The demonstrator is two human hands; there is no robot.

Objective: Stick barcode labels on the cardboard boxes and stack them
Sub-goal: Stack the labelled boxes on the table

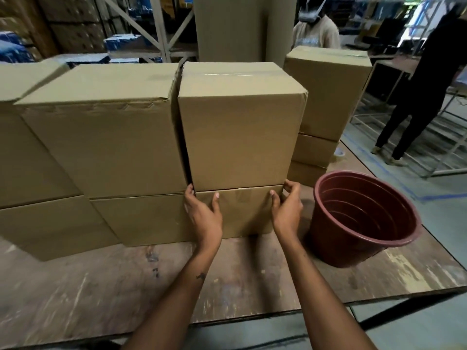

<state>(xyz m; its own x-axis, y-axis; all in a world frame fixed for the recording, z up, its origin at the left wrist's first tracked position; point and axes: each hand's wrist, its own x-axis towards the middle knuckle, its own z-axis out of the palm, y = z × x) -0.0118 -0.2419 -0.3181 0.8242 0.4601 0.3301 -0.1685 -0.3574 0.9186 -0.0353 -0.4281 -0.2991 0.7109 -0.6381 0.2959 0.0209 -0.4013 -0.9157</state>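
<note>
Two hands are on the stack in front of you, at about 12 o'clock. Your left hand wraps the left front corner of the lower box, thumb on the front face, fingers going round the edge into the narrow gap beside the neighbouring stack. Your right hand curls round the right front corner at the seam where the upper box sits on the lower one. Both hands grip cardboard; neither holds a label, and no barcode label shows on any face turned toward you.

Your main risk, I judge, is the tall upper box. If you tug or twist the lower box to square it, the top one could slide or tip toward you. Your left fingers could also get pinched in that gap if the stacks close up.

At 2 o'clock, the maroon bucket stands near the table edge, close to your right elbow's path; a wide swing could knock it off. Farther out at 1 o'clock another stack of boxes rises, and two people stand beyond it.
</note>
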